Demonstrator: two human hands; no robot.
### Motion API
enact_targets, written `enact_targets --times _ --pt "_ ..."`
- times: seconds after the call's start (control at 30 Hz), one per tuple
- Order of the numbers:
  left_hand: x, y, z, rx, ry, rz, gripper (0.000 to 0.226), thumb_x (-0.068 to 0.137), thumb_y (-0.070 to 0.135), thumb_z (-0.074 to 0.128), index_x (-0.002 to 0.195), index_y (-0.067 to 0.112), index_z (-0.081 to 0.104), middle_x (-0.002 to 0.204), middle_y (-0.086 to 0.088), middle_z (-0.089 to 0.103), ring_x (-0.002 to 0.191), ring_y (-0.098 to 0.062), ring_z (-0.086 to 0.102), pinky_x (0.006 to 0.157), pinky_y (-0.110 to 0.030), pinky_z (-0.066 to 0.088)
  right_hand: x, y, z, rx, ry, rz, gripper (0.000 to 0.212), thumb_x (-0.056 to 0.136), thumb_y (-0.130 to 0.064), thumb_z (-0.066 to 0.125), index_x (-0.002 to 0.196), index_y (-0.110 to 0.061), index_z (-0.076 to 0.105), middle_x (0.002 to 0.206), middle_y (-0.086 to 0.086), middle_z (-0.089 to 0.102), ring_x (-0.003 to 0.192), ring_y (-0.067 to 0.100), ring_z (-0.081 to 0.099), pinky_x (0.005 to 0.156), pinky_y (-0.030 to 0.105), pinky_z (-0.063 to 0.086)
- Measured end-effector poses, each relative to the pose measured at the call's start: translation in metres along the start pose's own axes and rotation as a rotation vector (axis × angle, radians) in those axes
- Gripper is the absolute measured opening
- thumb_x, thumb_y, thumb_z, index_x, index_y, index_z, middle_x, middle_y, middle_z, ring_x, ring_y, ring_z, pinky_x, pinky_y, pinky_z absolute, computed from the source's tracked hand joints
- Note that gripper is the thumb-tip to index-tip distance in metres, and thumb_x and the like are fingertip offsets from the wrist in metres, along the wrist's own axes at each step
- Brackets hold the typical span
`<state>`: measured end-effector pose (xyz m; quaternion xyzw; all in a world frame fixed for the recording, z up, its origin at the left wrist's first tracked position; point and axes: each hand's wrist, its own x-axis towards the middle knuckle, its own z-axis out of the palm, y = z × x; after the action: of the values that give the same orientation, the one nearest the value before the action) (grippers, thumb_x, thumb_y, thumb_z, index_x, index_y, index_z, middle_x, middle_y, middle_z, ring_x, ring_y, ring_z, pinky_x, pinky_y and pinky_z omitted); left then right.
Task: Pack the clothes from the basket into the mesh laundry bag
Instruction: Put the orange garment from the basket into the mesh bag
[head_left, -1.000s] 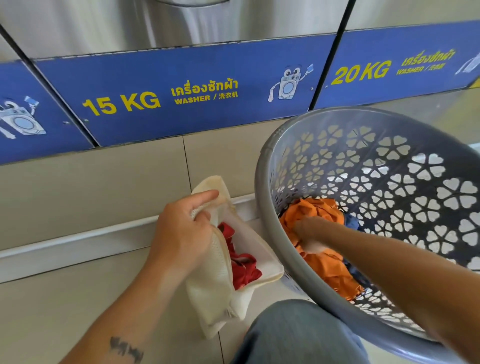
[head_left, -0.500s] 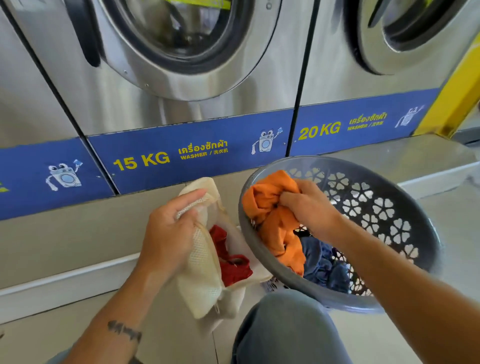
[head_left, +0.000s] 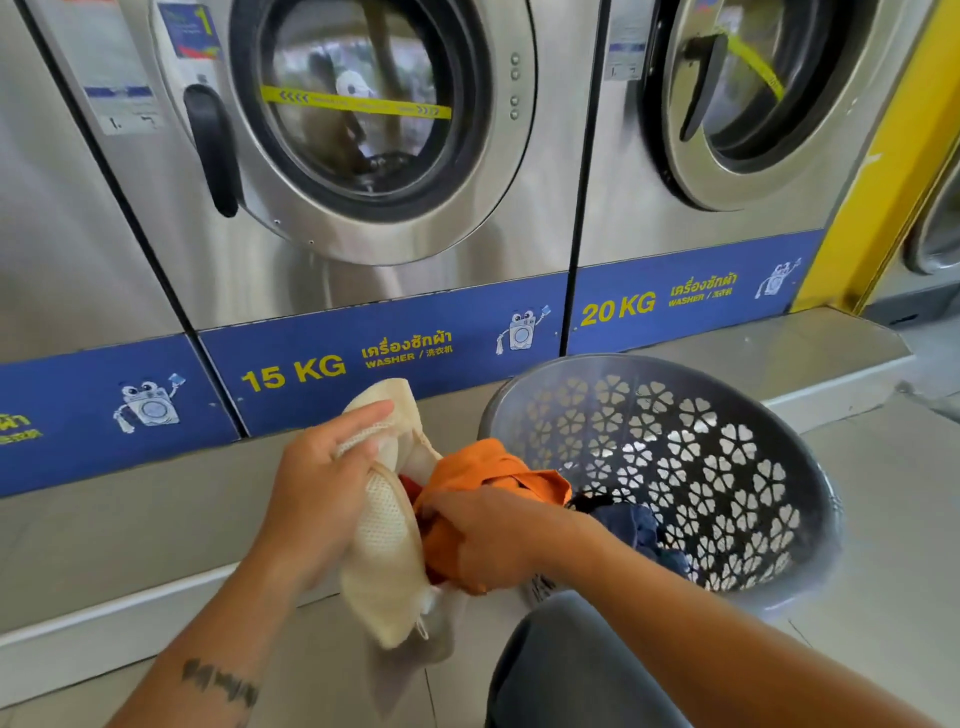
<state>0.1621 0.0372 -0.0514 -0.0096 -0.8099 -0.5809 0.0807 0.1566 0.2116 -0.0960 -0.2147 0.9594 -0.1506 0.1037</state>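
Orange garment (head_left: 491, 467), clutched in the right hand (head_left: 493, 545), touches the mesh bag (head_left: 387, 543) gripped by the left hand (head_left: 317, 499).

A single head-worn camera is looking forward and down from just above and behind the grip. It is sitting close over the left hand (head_left: 317, 499), which is holding the mesh laundry bag (head_left: 387, 545), and the right hand (head_left: 483, 540), which is clutching the orange garment (head_left: 488, 467). Both forearms are entering from the bottom edge. Beyond the grip, the washing machines (head_left: 358, 104) are facing the lens and filling the upper half. Right of the grip, the basket (head_left: 727, 457) is turning its mouth towards the camera.
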Motion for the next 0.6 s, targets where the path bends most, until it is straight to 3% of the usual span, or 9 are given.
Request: enact_targets --times 0.07,0.13,0.2,0.27,0.3,0.37,0.47,0.53,0.6 --pt "-0.001 -0.009 -0.001 -0.025 0.011 -0.034 0.037 0.095 0.012 0.055 0.116 0.038 0.07 0.122 0.012 0.063 0.11 -0.003 0.055 0.077 -0.01 0.037 -0.001 -0.001 0.001 0.151 0.061 0.099 0.036 0.069 -0.036 0.064 0.102 -0.034 0.05 0.088 -0.009 0.061 0.079 0.021 0.063 0.063 0.039 0.055" --pt "0.0 -0.011 0.003 -0.016 0.008 -0.042 0.037 0.096 0.013 0.053 0.118 0.039 0.068 0.122 0.014 0.059 0.112 -0.005 0.052 0.076 -0.008 0.034 -0.001 0.003 -0.002 0.155 0.229 0.203 0.039 0.076 -0.029 0.06 0.109 -0.026 0.04 0.094 -0.002 0.056 0.082 0.024 0.058 0.062 0.037 0.048" --pt "0.003 -0.01 0.008 0.005 -0.009 -0.043 0.038 0.097 0.014 0.051 0.122 0.039 0.067 0.127 0.013 0.056 0.113 -0.005 0.048 0.075 -0.007 0.033 -0.002 0.02 -0.004 0.073 0.318 0.349 0.059 0.075 -0.035 0.062 0.126 -0.025 0.035 0.112 0.004 0.049 0.105 0.032 0.053 0.083 0.045 0.05" --pt "0.007 -0.01 0.012 0.019 -0.018 -0.037 0.038 0.098 0.014 0.05 0.124 0.037 0.065 0.135 0.011 0.054 0.115 -0.006 0.047 0.08 -0.011 0.036 -0.002 0.04 0.0 0.236 0.178 0.552 0.091 0.066 -0.049 0.07 0.144 -0.035 0.027 0.132 0.011 0.038 0.125 0.038 0.042 0.102 0.053 0.045" --pt "0.008 -0.01 0.012 0.023 -0.017 -0.031 0.039 0.098 0.014 0.05 0.125 0.037 0.065 0.138 0.009 0.054 0.117 -0.007 0.048 0.085 -0.015 0.037 -0.002 0.047 0.003 0.383 0.115 0.596 0.092 0.062 -0.053 0.074 0.143 -0.041 0.031 0.137 0.011 0.041 0.125 0.036 0.047 0.103 0.053 0.047" --pt "0.008 -0.011 0.012 0.034 -0.012 -0.026 0.04 0.098 0.012 0.049 0.125 0.036 0.065 0.14 0.007 0.054 0.114 -0.006 0.047 0.091 -0.021 0.036 -0.002 0.056 0.013 0.56 0.107 0.564 0.066 0.065 -0.054 0.074 0.126 -0.04 0.051 0.125 0.005 0.062 0.107 0.023 0.063 0.092 0.047 0.056" --pt "0.008 -0.01 0.011 0.045 -0.012 -0.032 0.041 0.098 0.01 0.048 0.124 0.036 0.065 0.139 0.005 0.055 0.112 -0.004 0.046 0.091 -0.021 0.035 -0.002 0.054 0.016 0.386 0.273 0.494 0.025 0.075 -0.039 0.065 0.097 -0.031 0.057 0.089 -0.004 0.069 0.081 0.016 0.066 0.075 0.042 0.057" --pt "0.008 -0.01 0.012 0.045 -0.015 -0.04 0.041 0.098 0.01 0.048 0.125 0.037 0.065 0.141 0.005 0.054 0.12 -0.009 0.048 0.094 -0.023 0.037 -0.003 0.044 0.012 0.205 0.38 0.448 0.014 0.076 -0.031 0.059 0.087 -0.027 0.052 0.076 -0.006 0.064 0.069 0.019 0.063 0.066 0.042 0.057" --pt "0.006 -0.009 0.013 0.046 -0.017 -0.036 0.041 0.098 0.011 0.049 0.125 0.037 0.065 0.141 0.006 0.054 0.121 -0.008 0.048 0.097 -0.023 0.038 -0.004 0.03 0.005 0.101 0.458 0.4 0.016 0.075 -0.025 0.055 0.089 -0.026 0.05 0.073 -0.006 0.061 0.066 0.021 0.061 0.063 0.041 0.056"
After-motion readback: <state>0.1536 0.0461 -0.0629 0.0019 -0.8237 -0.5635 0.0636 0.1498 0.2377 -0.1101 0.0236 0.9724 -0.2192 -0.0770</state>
